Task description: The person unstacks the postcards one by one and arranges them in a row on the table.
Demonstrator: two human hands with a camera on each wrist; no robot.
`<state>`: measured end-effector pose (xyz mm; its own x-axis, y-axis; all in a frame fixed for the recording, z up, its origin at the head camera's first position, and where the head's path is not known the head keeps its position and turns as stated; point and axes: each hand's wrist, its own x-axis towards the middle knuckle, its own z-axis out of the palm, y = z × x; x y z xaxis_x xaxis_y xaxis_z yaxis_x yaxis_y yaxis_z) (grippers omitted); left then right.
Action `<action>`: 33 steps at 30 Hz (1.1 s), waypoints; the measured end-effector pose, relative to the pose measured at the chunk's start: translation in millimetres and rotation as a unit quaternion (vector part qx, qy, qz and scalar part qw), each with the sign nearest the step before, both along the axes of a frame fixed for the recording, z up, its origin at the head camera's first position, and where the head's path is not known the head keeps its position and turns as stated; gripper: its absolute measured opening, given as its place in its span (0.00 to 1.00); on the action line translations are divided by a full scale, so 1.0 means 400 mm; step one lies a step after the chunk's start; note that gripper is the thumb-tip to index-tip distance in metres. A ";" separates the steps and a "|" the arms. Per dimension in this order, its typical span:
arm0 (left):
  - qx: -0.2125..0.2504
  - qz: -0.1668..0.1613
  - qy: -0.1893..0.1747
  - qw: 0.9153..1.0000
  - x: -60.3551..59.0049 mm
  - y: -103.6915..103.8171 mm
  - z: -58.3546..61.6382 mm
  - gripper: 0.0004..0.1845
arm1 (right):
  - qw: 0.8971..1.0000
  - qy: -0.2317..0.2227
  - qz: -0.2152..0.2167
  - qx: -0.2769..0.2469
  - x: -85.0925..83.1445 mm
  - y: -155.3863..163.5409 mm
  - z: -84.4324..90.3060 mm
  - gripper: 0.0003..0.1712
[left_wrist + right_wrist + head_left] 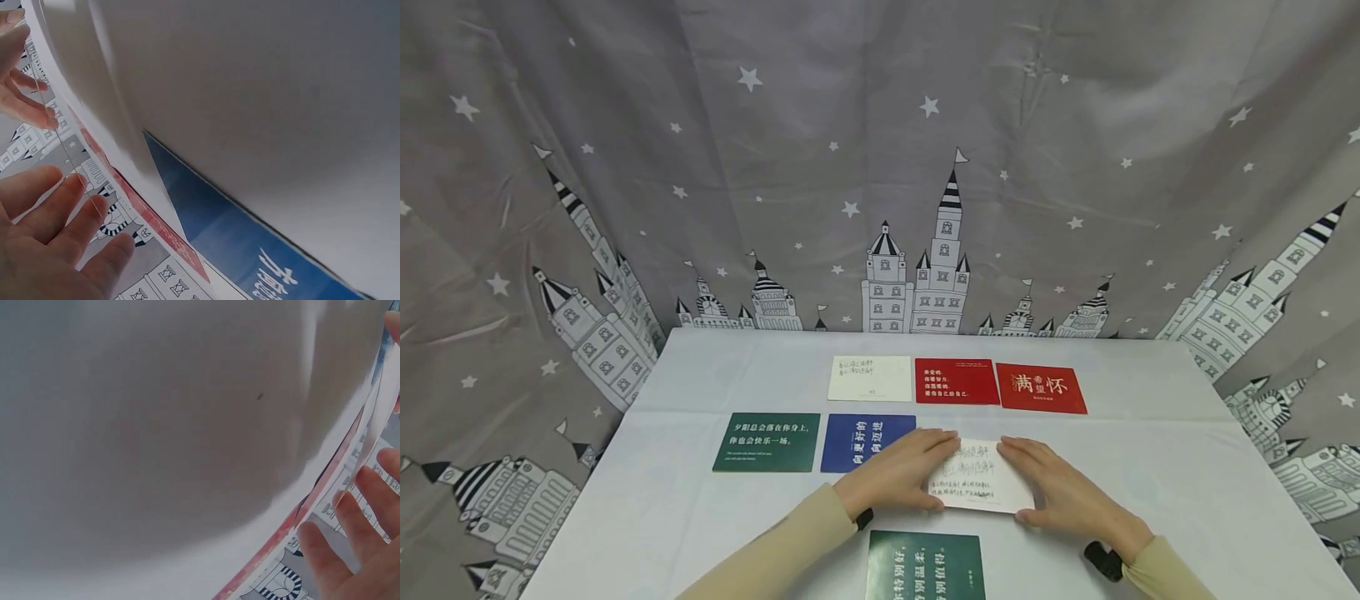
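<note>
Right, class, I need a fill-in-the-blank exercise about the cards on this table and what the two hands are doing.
1. The left hand and the right hand both touch the rectangular ____ paper card with handwriting.
2. The dark blue rectangular card lies directly right of the dark ____ card with white text.
3. In the far row, the number of red cards is ____.
4. The far-row cream rectangular card lies ____ of the red card with small white text.

Missing words: white; green; two; left
</note>
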<state>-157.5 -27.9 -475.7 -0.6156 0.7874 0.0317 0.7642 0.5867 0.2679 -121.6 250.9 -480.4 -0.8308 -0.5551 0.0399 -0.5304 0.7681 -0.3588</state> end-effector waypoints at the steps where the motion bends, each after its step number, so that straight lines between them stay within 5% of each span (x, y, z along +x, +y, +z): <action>1: -0.001 -0.001 0.000 1.000 -0.004 0.003 -0.001 0.47 | 1.000 -0.001 0.000 -0.001 -0.003 0.002 0.000 0.51; 11: -0.009 0.001 -0.001 1.000 -0.036 0.028 -0.014 0.48 | 1.000 0.003 0.005 -0.012 -0.031 0.025 -0.008 0.50; 33: -0.037 0.040 -0.015 0.998 -0.089 0.040 -0.027 0.46 | 0.997 -0.065 -0.022 -0.022 -0.104 0.016 -0.024 0.51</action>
<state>-192.9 -11.9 -486.6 -0.6763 0.7353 -0.0440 0.7068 0.6645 0.2426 -163.3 257.5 -490.0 -0.8539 -0.5184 -0.0459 -0.4440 0.7718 -0.4551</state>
